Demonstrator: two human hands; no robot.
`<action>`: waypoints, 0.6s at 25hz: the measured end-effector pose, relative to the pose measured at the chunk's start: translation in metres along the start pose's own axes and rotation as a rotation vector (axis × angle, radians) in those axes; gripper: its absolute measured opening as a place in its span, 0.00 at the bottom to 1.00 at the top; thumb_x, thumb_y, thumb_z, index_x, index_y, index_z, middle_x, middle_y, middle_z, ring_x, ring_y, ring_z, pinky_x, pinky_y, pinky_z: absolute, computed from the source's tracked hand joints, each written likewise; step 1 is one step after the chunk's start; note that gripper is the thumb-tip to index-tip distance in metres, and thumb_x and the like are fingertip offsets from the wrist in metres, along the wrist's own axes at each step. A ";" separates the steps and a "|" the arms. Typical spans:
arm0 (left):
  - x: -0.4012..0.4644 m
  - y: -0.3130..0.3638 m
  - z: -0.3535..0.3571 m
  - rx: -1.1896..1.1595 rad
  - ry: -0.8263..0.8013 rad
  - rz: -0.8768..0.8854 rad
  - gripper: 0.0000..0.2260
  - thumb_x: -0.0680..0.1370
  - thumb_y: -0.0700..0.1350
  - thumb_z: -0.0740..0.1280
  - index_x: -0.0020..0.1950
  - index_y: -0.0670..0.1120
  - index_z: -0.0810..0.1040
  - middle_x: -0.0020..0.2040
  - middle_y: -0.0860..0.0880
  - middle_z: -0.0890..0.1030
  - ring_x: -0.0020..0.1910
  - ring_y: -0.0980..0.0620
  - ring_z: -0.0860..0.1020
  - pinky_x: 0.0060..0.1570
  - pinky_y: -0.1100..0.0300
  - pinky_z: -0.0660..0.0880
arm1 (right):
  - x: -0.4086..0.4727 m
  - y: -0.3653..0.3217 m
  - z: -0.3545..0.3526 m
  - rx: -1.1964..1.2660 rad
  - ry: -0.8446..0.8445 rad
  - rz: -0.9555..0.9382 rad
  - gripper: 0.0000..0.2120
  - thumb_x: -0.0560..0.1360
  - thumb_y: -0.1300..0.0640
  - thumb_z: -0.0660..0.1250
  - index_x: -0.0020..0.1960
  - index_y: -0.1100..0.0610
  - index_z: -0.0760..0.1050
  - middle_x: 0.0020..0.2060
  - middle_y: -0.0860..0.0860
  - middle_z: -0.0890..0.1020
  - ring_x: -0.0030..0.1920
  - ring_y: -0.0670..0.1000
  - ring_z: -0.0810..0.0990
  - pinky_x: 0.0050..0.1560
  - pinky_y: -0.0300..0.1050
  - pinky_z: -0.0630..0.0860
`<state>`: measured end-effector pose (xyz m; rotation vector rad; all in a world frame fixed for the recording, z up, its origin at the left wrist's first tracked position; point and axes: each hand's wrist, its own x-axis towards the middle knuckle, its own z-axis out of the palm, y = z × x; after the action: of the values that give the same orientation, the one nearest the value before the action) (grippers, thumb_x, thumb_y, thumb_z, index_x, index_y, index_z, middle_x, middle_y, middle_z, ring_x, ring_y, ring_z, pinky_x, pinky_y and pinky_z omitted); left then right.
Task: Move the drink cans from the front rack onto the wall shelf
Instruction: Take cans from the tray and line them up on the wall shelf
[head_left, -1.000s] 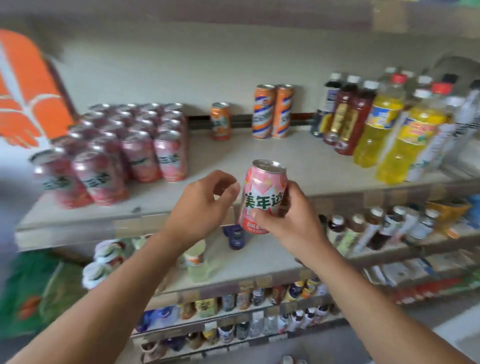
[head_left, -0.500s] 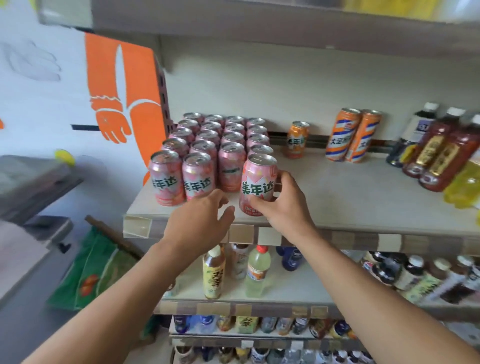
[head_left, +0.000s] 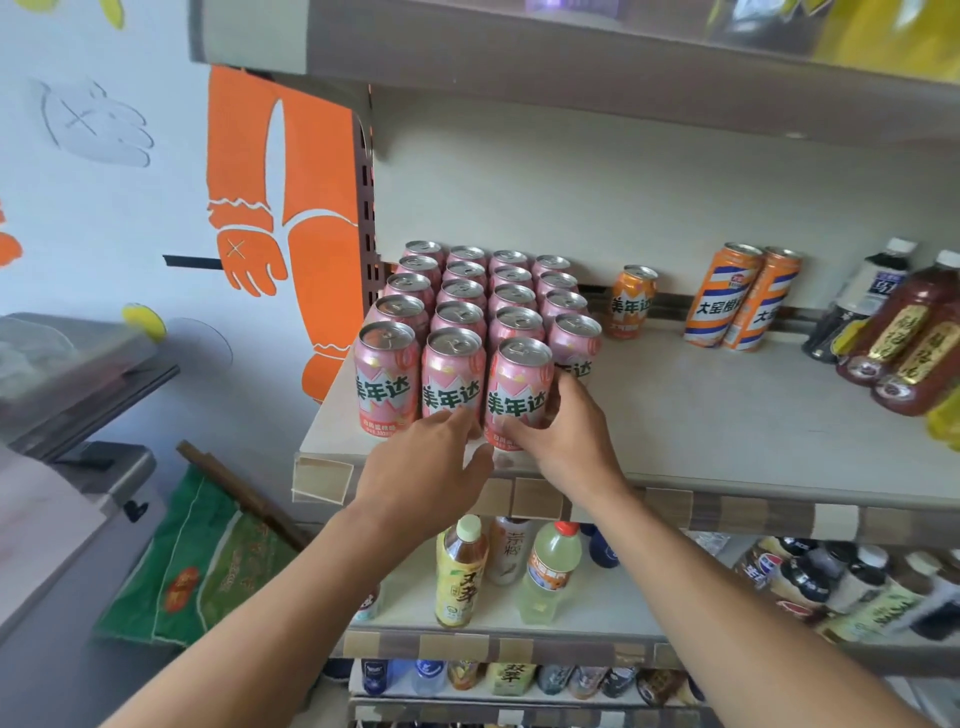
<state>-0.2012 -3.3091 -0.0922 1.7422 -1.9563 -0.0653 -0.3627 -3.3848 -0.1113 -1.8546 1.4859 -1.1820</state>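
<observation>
1. The right hand (head_left: 563, 439) grips a pink drink can (head_left: 517, 391), thumb on the front near its base and fingers wrapped round its right side.
2. That can stands upright on the wall shelf (head_left: 727, 436), at the front of the third column of a block of pink cans (head_left: 470, 301), just beside the front can of the second column (head_left: 451, 371).
3. Its base sits near the shelf's front edge; whether it is fully set down I cannot tell, since the hand hides the bottom.
4. The left hand (head_left: 431, 465) holds nothing: its fingers are loosely extended, tips reaching to the lower part of the second-column front can and the gripped can; contact cannot be told for certain.
5. The block runs in four columns from the back wall forward; the fourth column ends one can short of the front row, behind the right hand.
6. Further right on the same shelf, apart from the block, a short orange can (head_left: 631, 301) stands by the back wall, then two tall orange-and-white cans (head_left: 740, 296) touching each other.
7. At the right end are dark bottles (head_left: 904, 327).
8. On the shelf below stand a yellow-labelled tea bottle (head_left: 460, 571) and a pale green bottle with a red cap (head_left: 550, 571).
9. An orange-and-white painted wall (head_left: 280, 208) lies to the left of the shelving.
</observation>
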 end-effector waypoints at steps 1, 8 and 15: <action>0.001 -0.001 0.001 -0.007 -0.002 0.002 0.13 0.80 0.56 0.59 0.58 0.51 0.73 0.56 0.54 0.79 0.53 0.50 0.79 0.44 0.55 0.76 | 0.000 0.000 0.000 0.004 -0.004 0.000 0.27 0.64 0.46 0.79 0.58 0.49 0.72 0.50 0.46 0.81 0.50 0.46 0.80 0.52 0.51 0.80; 0.003 -0.001 0.007 -0.010 -0.021 0.032 0.15 0.79 0.57 0.58 0.60 0.51 0.75 0.58 0.55 0.79 0.53 0.50 0.79 0.46 0.54 0.77 | -0.001 -0.003 -0.004 -0.081 -0.087 0.020 0.29 0.69 0.45 0.76 0.63 0.50 0.67 0.54 0.48 0.81 0.53 0.50 0.81 0.54 0.52 0.79; 0.008 0.016 0.004 -0.006 0.039 0.099 0.13 0.79 0.55 0.59 0.61 0.52 0.74 0.58 0.54 0.79 0.53 0.48 0.78 0.42 0.55 0.76 | -0.023 -0.008 -0.031 -0.156 -0.076 -0.055 0.33 0.72 0.42 0.73 0.72 0.49 0.65 0.64 0.45 0.78 0.64 0.45 0.75 0.62 0.43 0.73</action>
<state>-0.2181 -3.3153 -0.0872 1.6283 -2.0090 -0.0026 -0.3852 -3.3563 -0.0968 -2.0315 1.5325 -1.0339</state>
